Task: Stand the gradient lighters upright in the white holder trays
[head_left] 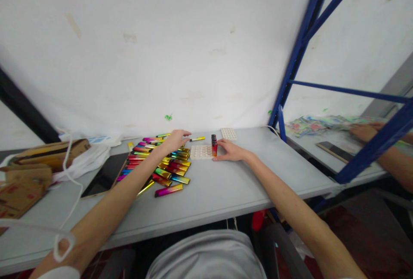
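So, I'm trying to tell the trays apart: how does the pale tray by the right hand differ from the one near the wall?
The near tray has upright red pieces at its right end; the far tray shows none. The near tray lies beside the right hand; the far tray lies farther back, by the wall. Both are pale and gridded.

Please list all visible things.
Trays: two, white, centre and by wall
Upright pieces: one row, red and black, centre tray
Loose shiny pieces: many, multicoloured, mostly left
Frame: one, blue, right
Flat screens: two, black, left and beyond frame
Cardboard: several, brown, far left
Bag: one, white, left
Cables: several, white, left
Table: one, grey, underneath
Co-worker's hand: at least one, beyond frame
Left hand: one, near gold piece
Right hand: one, by upright pieces
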Demonstrator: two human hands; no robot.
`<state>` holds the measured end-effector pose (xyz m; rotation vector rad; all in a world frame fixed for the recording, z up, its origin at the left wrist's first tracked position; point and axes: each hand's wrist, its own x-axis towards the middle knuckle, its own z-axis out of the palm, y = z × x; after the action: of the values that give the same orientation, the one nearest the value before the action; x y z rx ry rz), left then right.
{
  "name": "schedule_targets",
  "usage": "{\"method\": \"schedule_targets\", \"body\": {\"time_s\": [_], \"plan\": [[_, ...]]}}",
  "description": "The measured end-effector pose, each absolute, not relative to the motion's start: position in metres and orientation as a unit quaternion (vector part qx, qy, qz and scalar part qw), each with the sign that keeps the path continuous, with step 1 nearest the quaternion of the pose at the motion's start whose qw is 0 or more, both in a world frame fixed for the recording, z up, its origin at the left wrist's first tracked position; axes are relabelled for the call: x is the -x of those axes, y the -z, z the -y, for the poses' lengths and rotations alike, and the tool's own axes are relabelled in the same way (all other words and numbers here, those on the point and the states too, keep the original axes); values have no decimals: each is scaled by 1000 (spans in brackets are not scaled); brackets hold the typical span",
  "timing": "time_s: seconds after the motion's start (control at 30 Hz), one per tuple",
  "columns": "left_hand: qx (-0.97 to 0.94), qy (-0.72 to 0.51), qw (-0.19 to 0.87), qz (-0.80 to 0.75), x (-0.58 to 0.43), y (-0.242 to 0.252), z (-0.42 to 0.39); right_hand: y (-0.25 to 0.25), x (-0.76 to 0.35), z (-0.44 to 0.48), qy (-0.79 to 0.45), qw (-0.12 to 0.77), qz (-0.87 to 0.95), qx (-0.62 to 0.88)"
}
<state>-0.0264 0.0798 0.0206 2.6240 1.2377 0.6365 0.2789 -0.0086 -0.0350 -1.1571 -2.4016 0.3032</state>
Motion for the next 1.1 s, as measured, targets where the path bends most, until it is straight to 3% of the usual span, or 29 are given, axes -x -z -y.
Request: {"method": "schedule_targets", "body": {"time_s": [0.27, 0.47, 0.63, 0.83, 1.1], "plan": [[-870, -152, 69, -463, 2, -9, -96, 33, -280, 10, -110, 217, 874, 421], [-861, -199, 80, -461, 8, -17, -97, 32, -279, 12, -108, 210, 873, 427], [-804, -350, 219, -427, 27, -41, -82, 33, -280, 10, -111, 217, 873, 422], [-588, -487, 556, -328, 32, -50, -41, 33, -280, 9, -114, 220, 874, 419], [-612, -408, 601, -313, 20, -42, 12, 32, -280, 11, -116, 215, 873, 421]]}}
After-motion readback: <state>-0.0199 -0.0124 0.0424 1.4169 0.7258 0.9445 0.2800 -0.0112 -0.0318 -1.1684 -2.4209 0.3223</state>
